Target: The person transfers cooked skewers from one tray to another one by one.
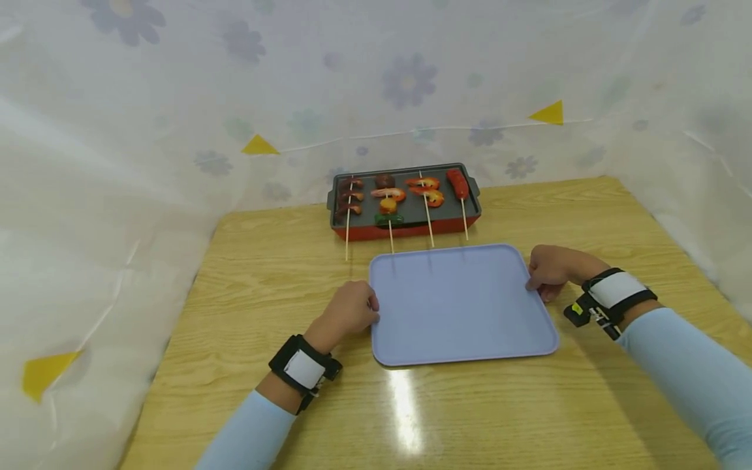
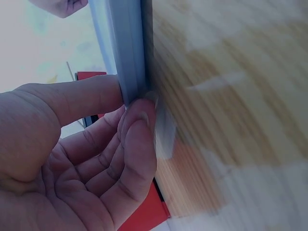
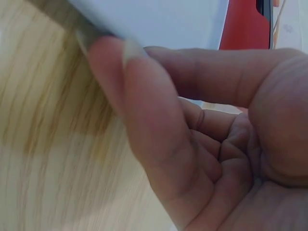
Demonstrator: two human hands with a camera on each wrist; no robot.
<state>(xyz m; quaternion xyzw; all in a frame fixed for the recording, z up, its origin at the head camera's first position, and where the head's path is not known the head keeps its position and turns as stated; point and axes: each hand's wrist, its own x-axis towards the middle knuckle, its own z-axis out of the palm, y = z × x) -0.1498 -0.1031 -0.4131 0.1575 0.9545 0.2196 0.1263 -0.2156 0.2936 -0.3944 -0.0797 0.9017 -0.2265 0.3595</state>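
Observation:
A pale lavender rectangular tray (image 1: 458, 307) lies in front of me, bare on top. My left hand (image 1: 352, 308) pinches its left edge; in the left wrist view the thumb is on the tray's (image 2: 126, 48) upper side and the curled fingers (image 2: 139, 144) sit at its underside. On the opposite edge my right hand (image 1: 552, 269) holds the tray between thumb and fingers, and the right wrist view shows the fingertips (image 3: 110, 62) tucked beneath the rim.
Beyond the tray stands a red and black grill (image 1: 411, 230) carrying several skewers of toy-like food, among them a sausage (image 1: 457, 183) and shrimp (image 1: 427, 196). Skewer sticks point toward the tray. Flowered plastic sheeting (image 1: 405, 78) surrounds the wooden table (image 1: 264, 274).

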